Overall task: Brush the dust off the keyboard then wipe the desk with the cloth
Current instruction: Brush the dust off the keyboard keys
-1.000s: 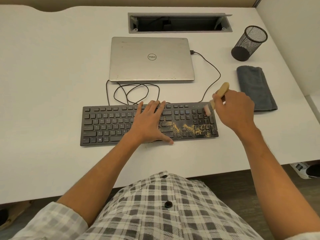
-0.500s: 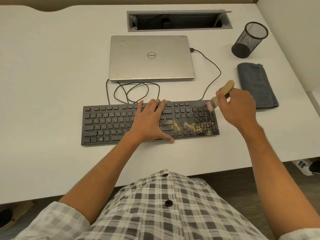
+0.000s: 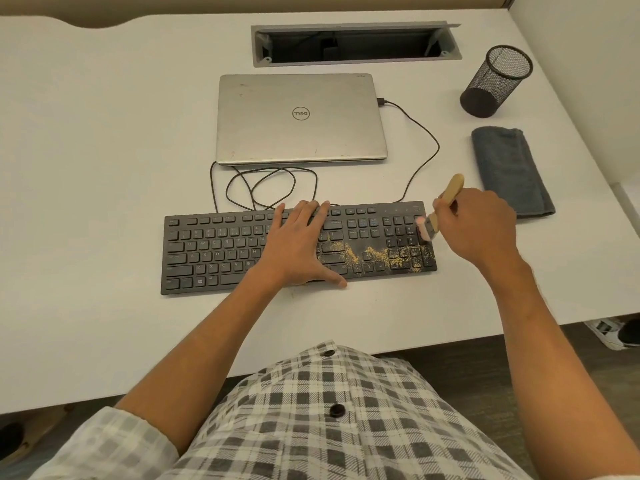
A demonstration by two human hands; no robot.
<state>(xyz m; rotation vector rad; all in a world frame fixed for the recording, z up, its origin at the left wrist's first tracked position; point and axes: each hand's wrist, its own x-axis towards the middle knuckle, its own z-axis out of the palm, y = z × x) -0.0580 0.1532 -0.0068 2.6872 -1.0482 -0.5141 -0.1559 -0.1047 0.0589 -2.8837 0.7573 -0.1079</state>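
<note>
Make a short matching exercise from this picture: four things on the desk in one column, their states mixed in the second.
1. laptop
2. cloth
3. brush
4. keyboard

a. folded, lying untouched
b. held in the right hand
c. lid closed
d. yellow dust on its right part, left hand flat on it

Pairs: 1-c, 2-a, 3-b, 4-d

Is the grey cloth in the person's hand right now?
No, the cloth lies folded on the desk; the right hand holds a brush.
</note>
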